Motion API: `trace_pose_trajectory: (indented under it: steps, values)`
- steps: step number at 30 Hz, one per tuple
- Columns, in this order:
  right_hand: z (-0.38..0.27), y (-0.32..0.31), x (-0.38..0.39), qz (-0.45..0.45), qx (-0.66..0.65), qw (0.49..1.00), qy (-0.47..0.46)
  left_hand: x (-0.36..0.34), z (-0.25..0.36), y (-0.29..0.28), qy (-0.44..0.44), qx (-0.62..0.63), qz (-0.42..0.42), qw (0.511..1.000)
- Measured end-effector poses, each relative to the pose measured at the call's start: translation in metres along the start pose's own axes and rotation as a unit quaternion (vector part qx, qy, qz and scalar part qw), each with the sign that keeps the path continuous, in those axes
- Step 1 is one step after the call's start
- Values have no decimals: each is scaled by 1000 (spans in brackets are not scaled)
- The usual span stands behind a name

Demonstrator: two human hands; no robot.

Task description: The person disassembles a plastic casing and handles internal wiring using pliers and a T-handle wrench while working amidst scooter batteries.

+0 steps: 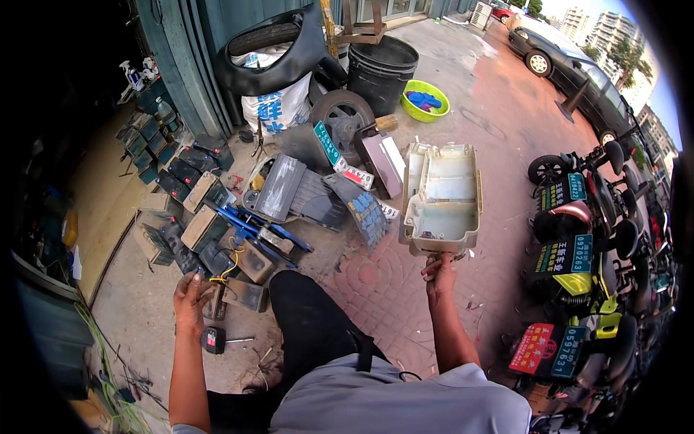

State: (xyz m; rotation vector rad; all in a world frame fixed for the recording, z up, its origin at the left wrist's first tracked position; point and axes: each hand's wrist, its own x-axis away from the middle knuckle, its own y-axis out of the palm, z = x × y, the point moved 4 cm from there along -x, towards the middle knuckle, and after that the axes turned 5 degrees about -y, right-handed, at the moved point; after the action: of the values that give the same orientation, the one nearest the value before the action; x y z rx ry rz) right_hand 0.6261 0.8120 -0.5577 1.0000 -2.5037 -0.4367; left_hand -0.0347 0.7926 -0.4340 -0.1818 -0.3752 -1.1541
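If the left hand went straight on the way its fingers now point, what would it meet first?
Probably the dark battery just beyond the left hand, though depth is unclear.

Back of the pale casing (442, 189) hidden, gray shirt (405, 401) cut off below.

Could pass over red paving (500, 239) between the pale tray (441, 186) and scooters (576, 283). Got blocked on the left by batteries (254, 262) and a blue frame (248, 222).

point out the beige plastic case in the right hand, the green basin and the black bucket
beige plastic case (444, 185), head view: inside floor
green basin (423, 115), head view: near outer wall
black bucket (376, 81), head view: outer side wall
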Motion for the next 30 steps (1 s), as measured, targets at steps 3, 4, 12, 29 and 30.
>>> trace_pose_trajectory:
  steps: [3,4,12,29,30]
  values:
    - [15,-31,-35,82,-4,997,-6,8,-21,-91,-26,-44,83,995]
    - [24,-43,-51,109,-12,994,-11,14,-24,-117,-36,-59,102,992]
    - [20,-4,-186,110,39,993,28,67,-36,-226,-99,-146,209,962]
    - [226,137,77,-225,287,919,150,171,-66,-262,-144,-377,115,908]
    - [226,153,89,-250,298,911,139,177,-72,-268,-160,-375,120,905]
